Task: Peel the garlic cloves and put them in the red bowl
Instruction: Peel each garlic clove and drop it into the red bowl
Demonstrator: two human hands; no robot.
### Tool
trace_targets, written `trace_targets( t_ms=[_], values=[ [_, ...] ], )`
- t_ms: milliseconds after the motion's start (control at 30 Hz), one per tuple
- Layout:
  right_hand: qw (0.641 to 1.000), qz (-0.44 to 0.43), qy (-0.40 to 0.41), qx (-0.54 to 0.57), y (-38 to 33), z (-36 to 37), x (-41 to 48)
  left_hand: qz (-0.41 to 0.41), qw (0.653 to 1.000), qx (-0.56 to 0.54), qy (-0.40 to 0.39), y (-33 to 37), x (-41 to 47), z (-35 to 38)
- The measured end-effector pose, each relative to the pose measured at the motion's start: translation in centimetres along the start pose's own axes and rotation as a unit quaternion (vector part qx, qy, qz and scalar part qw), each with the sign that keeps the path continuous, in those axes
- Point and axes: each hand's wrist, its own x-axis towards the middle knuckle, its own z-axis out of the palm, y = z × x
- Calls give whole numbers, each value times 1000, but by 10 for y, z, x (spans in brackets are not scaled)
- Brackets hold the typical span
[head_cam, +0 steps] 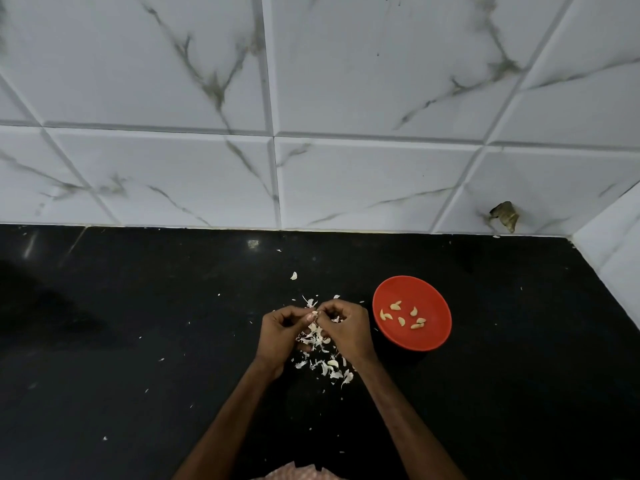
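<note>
The grip of the left hand (280, 336) and right hand (349, 329) was pinched on one garlic clove (313, 314). So small a clove could well slip and get lost among the loose skins (322, 363) on the black worktop (138, 341). Both hands met, fingers curled, just left of the red bowl (431, 299), which held several peeled cloves (401, 320).

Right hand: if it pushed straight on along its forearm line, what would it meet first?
The right hand would probably first press the small pale garlic clove pinched between it and the left hand, then that hand; depth is unclear.
</note>
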Motion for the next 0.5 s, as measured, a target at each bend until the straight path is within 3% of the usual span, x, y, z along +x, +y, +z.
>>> trace_targets(
  t_ms=[233,500],
  values=[
    [998,52,8,32,-2,7,3,-13,999,-35,25,-2,0,1],
    [996,77,-2,40,1,11,5,59,991,97,66,-3,4,4]
  ],
)
